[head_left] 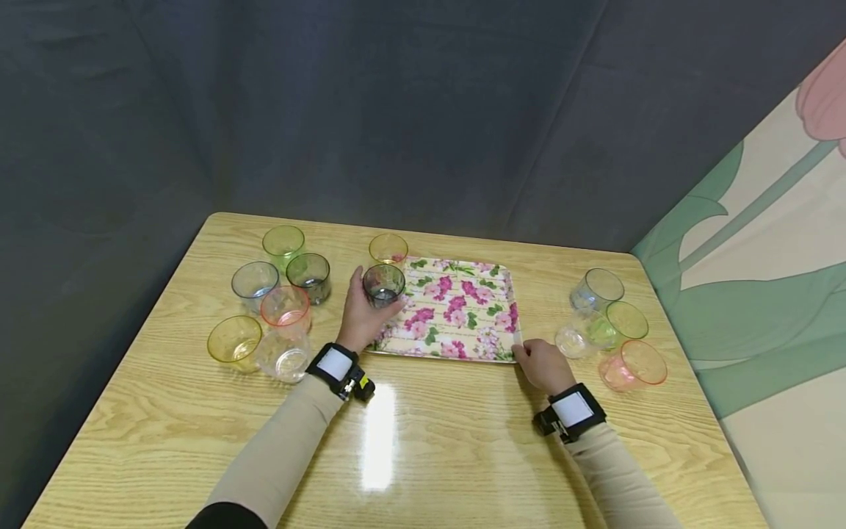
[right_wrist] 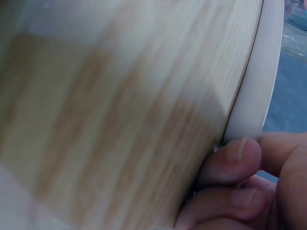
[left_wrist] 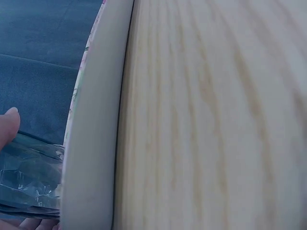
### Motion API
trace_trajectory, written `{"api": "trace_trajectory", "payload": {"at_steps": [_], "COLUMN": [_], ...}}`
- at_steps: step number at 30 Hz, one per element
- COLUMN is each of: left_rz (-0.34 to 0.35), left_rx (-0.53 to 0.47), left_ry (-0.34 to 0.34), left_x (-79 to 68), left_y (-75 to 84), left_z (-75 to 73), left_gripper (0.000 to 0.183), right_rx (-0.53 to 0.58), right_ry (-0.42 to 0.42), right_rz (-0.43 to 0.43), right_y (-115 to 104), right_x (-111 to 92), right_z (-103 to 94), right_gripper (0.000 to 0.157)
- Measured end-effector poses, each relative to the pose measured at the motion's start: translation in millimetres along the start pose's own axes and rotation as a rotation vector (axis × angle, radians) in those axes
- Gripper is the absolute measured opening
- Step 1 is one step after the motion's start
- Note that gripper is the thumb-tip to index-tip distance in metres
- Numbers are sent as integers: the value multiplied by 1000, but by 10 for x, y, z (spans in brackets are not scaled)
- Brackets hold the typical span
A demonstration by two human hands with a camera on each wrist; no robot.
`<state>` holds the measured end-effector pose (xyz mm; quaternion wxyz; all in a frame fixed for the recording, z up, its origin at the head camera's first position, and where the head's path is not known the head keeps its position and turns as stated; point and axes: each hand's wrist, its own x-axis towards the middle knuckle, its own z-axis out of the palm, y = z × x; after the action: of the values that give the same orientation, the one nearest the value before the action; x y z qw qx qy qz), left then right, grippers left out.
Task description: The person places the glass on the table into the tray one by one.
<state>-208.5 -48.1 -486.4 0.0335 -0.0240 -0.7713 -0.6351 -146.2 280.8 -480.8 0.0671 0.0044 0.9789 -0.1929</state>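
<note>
My left hand (head_left: pixel 365 317) grips a dark grey glass (head_left: pixel 383 288) over the left side of a floral tray (head_left: pixel 476 312). The thumb is on its near right side and the other fingers wrap its left side. The left wrist view catches the same glass (left_wrist: pixel 29 179) behind the tray's pale rim (left_wrist: pixel 93 124). A yellow glass (head_left: pixel 388 247) stands at the tray's back left corner, just behind the grey one. At the front right corner, my right hand (head_left: pixel 543 365) pinches the tray's edge; its curled fingers (right_wrist: pixel 235 163) meet the rim in the right wrist view.
Left of the tray stands a cluster of several glasses, among them a green one (head_left: pixel 283 241), a second dark grey one (head_left: pixel 311 283) and a yellow one (head_left: pixel 234 342). To the right are blue (head_left: pixel 597 288), green (head_left: pixel 626 323), pink (head_left: pixel 633 366) and clear glasses (head_left: pixel 572 342).
</note>
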Motion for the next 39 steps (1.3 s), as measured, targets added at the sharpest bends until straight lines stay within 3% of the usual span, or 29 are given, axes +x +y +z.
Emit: {"api": "trace_trajectory", "payload": {"at_steps": [7, 10, 13, 19, 22, 31, 39], "left_rz": [-4, -9, -24, -38, -21, 111, 296], "left_rx": [-90, -95, -111, -34, -12, 21, -36], "left_ry": [-45, -35, -15, 48, 84, 142, 191], "left_x": [-148, -175, -173, -127, -146, -272, -521], "left_y": [296, 330, 307, 116, 104, 233, 490], "left_z": [-73, -79, -69, 5, 28, 39, 2], "left_gripper": [110, 111, 113, 117, 117, 110, 82], "right_rx": [6, 13, 13, 11, 15, 13, 16], "right_ry": [-4, -8, -5, -6, -4, 0, 0], "right_rz": [-6, -8, -8, -7, -12, -21, -17], "right_y": [4, 4, 4, -2, -4, -17, 1], "right_x": [1, 1, 1, 0, -2, -13, 1], "right_z": [2, 0, -2, -13, -19, -27, -18], "right_gripper": [44, 44, 44, 44, 44, 44, 44]}}
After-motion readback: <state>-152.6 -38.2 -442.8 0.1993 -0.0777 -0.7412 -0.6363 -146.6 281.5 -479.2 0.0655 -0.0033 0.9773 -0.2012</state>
